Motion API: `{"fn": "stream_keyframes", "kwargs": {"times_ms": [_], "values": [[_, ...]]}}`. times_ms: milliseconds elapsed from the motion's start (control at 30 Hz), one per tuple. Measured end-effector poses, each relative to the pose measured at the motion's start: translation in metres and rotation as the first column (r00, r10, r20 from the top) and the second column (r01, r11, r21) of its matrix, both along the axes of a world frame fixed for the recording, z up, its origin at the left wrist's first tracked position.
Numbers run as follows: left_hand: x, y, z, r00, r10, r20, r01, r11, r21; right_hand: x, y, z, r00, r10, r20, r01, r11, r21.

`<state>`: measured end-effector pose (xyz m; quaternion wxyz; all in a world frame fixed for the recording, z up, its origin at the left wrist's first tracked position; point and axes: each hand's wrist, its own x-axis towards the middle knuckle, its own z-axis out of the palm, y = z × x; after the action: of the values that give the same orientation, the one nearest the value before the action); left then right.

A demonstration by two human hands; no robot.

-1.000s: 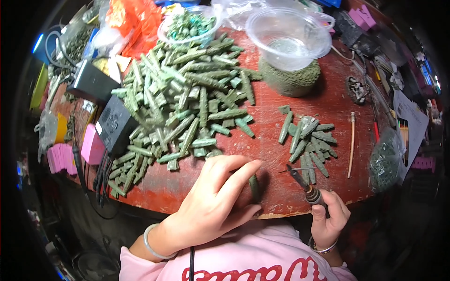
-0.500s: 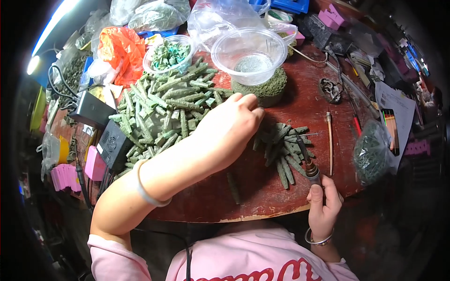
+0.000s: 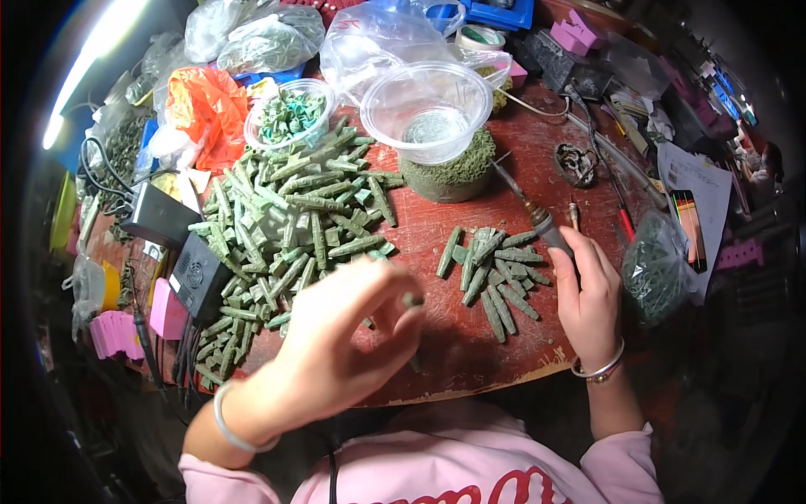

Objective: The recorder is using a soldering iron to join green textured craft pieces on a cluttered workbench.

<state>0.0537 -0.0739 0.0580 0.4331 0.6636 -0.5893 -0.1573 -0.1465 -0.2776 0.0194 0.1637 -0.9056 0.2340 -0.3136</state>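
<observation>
My left hand (image 3: 340, 340) is over the front of the red table, its thumb and forefinger closed on a small dark green piece (image 3: 411, 299), seen nearly end-on. My right hand (image 3: 590, 290) grips a soldering iron (image 3: 541, 220) by its handle, the thin tip slanting up and left beside a tub of green granules (image 3: 457, 179). Between the hands lies a small fanned group of green ridged sticks (image 3: 495, 281). A much larger heap of such sticks (image 3: 290, 206) spreads to the left, partly hidden by my left hand.
A clear plastic bowl (image 3: 428, 109) sits on the granule tub. Behind the heap stands a tub of green scraps (image 3: 290, 116) near an orange bag (image 3: 206, 105). Black boxes (image 3: 200, 273) with cables are at left. A phone (image 3: 688, 228) and a filled clear bag (image 3: 659, 269) lie at right.
My left hand has drawn back from the granule tub toward me, the small green piece now showing in it. My right hand has raised the soldering iron up and away from the small group of sticks.
</observation>
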Motion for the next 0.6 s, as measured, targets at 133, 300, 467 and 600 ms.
{"fn": "stream_keyframes", "kwargs": {"times_ms": [133, 300, 467, 600], "values": [[-0.025, 0.052, -0.019, 0.914, 0.140, -0.382, -0.122, 0.990, 0.071, 0.008, -0.007, -0.001, 1.000, 0.013, -0.025, -0.014, 1.000, -0.028], [-0.035, 0.070, -0.041, 0.697, 0.281, -0.660, -0.301, 0.950, 0.086, 0.008, -0.005, 0.000, 0.998, -0.018, -0.065, 0.016, 1.000, -0.026], [-0.031, 0.070, -0.051, 0.795, 0.266, -0.544, -0.292, 0.956, 0.041, 0.011, -0.003, -0.002, 0.996, -0.027, -0.086, 0.026, 1.000, -0.013], [-0.034, 0.069, -0.054, 0.846, 0.280, -0.454, -0.306, 0.952, 0.018, 0.010, -0.005, -0.003, 0.999, -0.038, -0.031, 0.037, 0.998, -0.044]]}}
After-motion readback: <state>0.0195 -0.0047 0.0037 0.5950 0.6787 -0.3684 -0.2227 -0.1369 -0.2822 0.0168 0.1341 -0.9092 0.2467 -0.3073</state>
